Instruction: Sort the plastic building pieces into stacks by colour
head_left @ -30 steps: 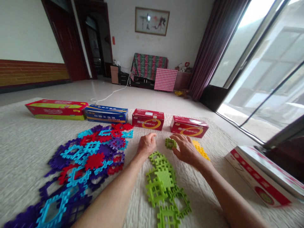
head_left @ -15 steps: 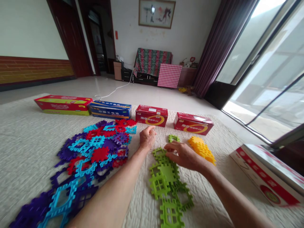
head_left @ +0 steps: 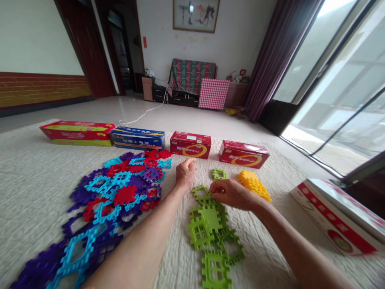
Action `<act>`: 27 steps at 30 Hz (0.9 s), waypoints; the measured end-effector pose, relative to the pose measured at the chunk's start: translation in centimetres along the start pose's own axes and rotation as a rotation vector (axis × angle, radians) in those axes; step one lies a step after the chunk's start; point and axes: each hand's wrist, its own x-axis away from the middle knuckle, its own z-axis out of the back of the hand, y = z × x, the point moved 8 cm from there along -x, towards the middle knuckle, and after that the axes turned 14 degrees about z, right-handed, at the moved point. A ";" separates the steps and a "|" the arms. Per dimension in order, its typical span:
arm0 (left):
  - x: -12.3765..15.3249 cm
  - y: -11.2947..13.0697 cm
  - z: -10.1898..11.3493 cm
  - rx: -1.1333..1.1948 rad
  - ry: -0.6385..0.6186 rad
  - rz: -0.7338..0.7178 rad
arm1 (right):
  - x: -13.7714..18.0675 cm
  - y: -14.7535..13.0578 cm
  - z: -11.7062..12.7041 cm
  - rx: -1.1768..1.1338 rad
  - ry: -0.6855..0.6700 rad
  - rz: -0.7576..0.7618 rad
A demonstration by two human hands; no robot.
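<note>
lying beside right hand (head_left: 230, 193), nearer than left hand (head_left: 185, 173), green pile (head_left: 210, 218)

Both hands (head_left: 185, 173) (head_left: 231, 193) curled, arms (head_left: 141, 228) (head_left: 284, 230) outstretched

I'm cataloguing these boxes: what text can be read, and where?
"小霸王电池": blue box; smaller print unreadable.
"南孚": left dark-red box, right dark-red box; rest blurred.
Red-and-green box, white-and-red carton: too blurred.
Red wall tag: too small.

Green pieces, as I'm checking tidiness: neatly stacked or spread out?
Spread out: most green pieces overlap loosely; one lies apart beyond the right hand.
</note>
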 end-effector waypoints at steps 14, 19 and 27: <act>0.0 0.1 0.0 -0.021 -0.006 -0.003 | 1.7 2.4 5.4 0.084 0.209 -0.145; 0.0 0.0 -0.1 -0.026 -0.007 -0.001 | 2.1 1.3 4.5 0.402 0.025 -0.067; 0.1 0.1 -0.1 -0.024 -0.012 0.008 | 2.7 0.5 1.9 0.418 -0.162 0.052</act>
